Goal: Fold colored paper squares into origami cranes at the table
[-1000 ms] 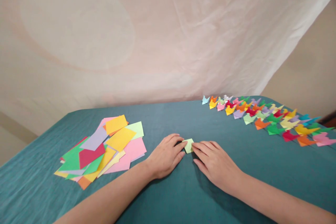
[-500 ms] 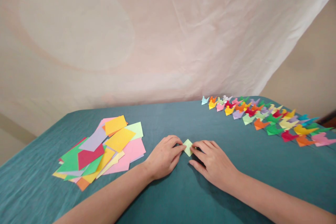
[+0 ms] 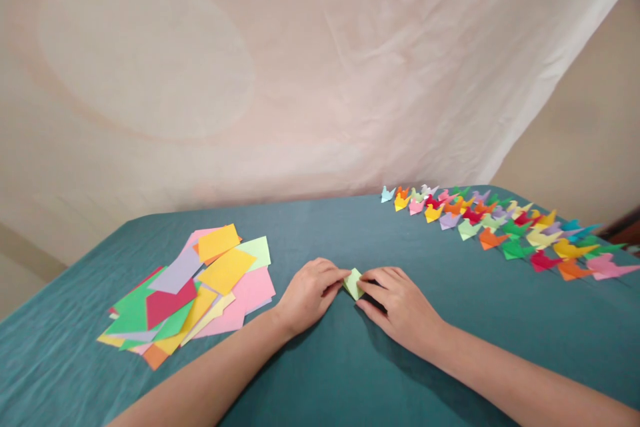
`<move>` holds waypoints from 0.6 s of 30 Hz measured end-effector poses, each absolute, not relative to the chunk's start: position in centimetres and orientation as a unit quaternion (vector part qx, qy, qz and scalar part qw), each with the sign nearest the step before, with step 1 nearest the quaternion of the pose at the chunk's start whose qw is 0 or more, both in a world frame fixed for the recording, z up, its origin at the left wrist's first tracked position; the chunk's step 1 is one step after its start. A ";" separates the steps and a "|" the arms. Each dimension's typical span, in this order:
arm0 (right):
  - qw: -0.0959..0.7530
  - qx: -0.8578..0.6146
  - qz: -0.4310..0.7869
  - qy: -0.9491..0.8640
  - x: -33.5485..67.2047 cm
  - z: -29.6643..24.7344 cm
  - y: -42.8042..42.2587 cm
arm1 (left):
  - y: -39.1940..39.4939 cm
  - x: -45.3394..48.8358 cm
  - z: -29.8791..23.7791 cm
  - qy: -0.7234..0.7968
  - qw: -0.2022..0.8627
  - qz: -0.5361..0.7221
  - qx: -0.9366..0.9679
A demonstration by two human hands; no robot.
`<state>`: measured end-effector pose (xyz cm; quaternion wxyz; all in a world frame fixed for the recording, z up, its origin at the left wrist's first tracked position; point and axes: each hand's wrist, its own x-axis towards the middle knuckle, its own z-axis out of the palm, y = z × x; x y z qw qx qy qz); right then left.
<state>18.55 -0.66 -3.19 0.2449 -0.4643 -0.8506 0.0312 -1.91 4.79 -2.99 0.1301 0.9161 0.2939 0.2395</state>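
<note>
A small light green piece of folded paper (image 3: 353, 284), roughly diamond-shaped, lies between my two hands on the teal cloth. My left hand (image 3: 313, 293) has its fingers closed at the paper's left corner, thumb and index finger together there. On the opposite side, my right hand (image 3: 397, 300) grips the right edge with its fingertips, the thumb lower down near the bottom corner. The fingertips cover parts of both side corners, so the exact folds there are hidden.
To the left lies a loose pile of coloured paper sheets (image 3: 170, 300). Rows of small folded paper birds (image 3: 493, 238) in many colours stand at the right and back right. The teal tablecloth (image 3: 310, 373) reaches a pale hanging sheet (image 3: 300, 80) behind the table.
My right fingers have shifted slightly left and the thumb has come closer to the paper's lower edge. The green paper now looks slightly turned. The whole view has shifted a little.
</note>
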 end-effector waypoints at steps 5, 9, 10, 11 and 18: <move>0.249 -0.460 0.034 -0.852 18.7 -3.3 -0.7 | 5.8 -1.4 -2.8 0.270 0.109 0.214 0.932; 0.256 -0.461 0.043 -0.849 18.9 -3.4 -0.6 | 5.4 -1.1 -2.5 0.279 0.069 0.214 0.933; 0.259 -0.460 0.044 -0.848 18.9 -3.5 -0.6 | 5.2 -1.0 -2.4 0.284 0.059 0.215 0.932; 0.261 -0.460 0.045 -0.848 19.0 -3.5 -0.5 | 4.9 -0.9 -2.3 0.287 0.052 0.214 0.932; 0.260 -0.437 0.036 -0.860 20.1 -3.5 -0.2 | 3.8 -0.5 -2.1 0.267 0.063 0.221 0.936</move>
